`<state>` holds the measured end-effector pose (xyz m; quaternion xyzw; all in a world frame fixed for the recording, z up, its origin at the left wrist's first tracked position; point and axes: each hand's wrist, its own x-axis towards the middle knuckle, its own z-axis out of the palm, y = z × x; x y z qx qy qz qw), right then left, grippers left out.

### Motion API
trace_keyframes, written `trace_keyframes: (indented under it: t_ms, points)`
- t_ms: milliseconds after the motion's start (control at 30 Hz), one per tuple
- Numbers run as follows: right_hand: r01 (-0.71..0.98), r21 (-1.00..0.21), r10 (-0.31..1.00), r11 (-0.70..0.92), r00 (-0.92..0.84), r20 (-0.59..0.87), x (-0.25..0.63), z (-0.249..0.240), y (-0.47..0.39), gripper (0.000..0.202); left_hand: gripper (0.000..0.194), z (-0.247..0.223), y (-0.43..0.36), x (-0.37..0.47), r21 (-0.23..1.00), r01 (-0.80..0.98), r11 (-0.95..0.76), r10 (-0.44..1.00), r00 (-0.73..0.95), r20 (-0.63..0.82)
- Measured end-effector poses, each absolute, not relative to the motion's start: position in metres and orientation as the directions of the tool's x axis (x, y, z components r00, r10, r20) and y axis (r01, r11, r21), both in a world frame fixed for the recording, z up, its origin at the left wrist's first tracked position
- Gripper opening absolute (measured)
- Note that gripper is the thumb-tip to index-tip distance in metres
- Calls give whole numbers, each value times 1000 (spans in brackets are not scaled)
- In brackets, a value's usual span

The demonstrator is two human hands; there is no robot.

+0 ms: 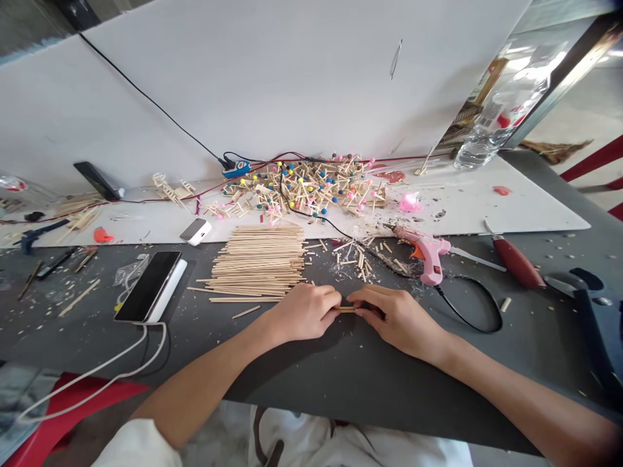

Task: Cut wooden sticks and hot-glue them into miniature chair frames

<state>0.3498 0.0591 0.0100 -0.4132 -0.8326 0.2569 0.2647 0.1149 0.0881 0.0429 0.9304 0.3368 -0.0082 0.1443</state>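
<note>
Both hands meet over the dark tabletop near its front edge. My left hand [310, 311] is closed, its fingertips pinching the left end of some short wooden sticks [347, 310]. At the other end, my right hand [399, 316] grips the same sticks between thumb and fingers. How many sticks there are is hard to make out. Just behind my left hand lies a row of long thin wooden sticks [257, 256]. Short cut pieces [363, 263] are scattered beyond my fingers. A pink glue gun [431, 250] lies on its side past my right hand.
A heap of stick pieces with coloured balls [302, 188] lies on the white board behind. On the left, a phone on a power bank [153, 285] trails white cables. To the right are a red-handled tool [518, 263], dark blue cutters [596, 305] and a water bottle [501, 117].
</note>
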Motion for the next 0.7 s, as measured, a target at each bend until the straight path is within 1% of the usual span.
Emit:
trace_keyframes:
  t_ms: [300,400,533,700]
  points:
    - [544,-620,803,565,-537,260,350,13,58,23,14,41,90,115,370,620,-692,635,766,-95]
    - [550,-614,803,566,-536,260,349,14,58,23,15,40,91,115,386,617,-686,639,764,-87]
    - [556,-611,804,563,-541,247,349,14,58,24,17,40,90,116,370,621,-692,637,765,-93]
    - [568,-599,802,565,-548,236,348,15,56,26,19,39,88,116,310,625,-716,626,772,-110]
